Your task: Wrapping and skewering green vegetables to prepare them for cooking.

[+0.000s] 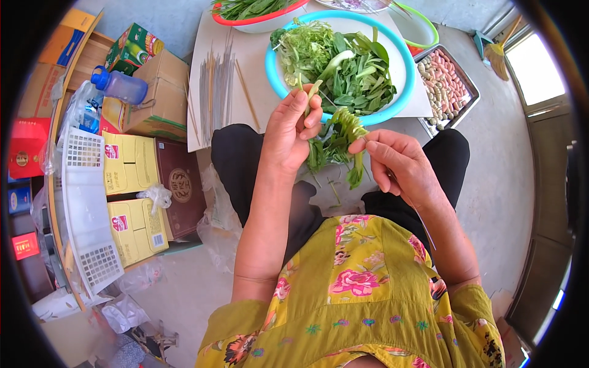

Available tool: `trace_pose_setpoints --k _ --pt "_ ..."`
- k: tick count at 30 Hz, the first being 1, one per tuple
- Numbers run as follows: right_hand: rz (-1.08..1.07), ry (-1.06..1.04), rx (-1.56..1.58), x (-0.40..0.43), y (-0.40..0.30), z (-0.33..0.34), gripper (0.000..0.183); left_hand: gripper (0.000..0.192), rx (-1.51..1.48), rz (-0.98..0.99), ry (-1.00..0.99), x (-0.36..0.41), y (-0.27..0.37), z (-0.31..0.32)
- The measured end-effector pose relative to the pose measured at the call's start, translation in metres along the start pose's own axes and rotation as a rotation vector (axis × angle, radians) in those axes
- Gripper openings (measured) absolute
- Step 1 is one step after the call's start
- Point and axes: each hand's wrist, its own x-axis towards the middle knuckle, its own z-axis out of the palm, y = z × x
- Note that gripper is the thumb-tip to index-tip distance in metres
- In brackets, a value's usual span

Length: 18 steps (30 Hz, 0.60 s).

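My left hand (292,124) is raised in front of the table and pinches a pale green stem piece (314,90) between thumb and fingers. My right hand (398,161) grips a thin metal skewer (425,230), whose shaft runs back beneath the wrist. Folded leafy greens (345,129) are threaded on the skewer just ahead of the right fingers, with leaves hanging down. Beyond both hands, a blue-rimmed basin (407,69) holds dark leafy greens (352,92) and frilly, lighter lettuce-like leaves (303,43). Metal skewers (216,89) lie in a bunch on the table (264,57), beside thin wooden sticks (247,94).
A red-rimmed basin (267,20) of greens and a green-rimmed basin (432,34) stand behind. Right of the table is a metal tray (470,87) of pinkish, sausage-like pieces and rounder brownish ones. Cartons (158,94), a blue bottle (124,87) and a white plastic basket (85,202) crowd the left.
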Motion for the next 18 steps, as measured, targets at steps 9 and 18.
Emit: trace_pose_setpoints --k 9,18 --pt "0.035 -0.031 0.013 0.0025 -0.0052 0.0004 0.026 0.028 -0.089 -0.019 0.001 -0.0003 -0.0009 0.0002" --pt "0.036 -0.041 0.006 0.0039 -0.0076 0.0009 0.026 0.029 -0.095 -0.028 0.014 -0.0004 -0.0008 0.0009"
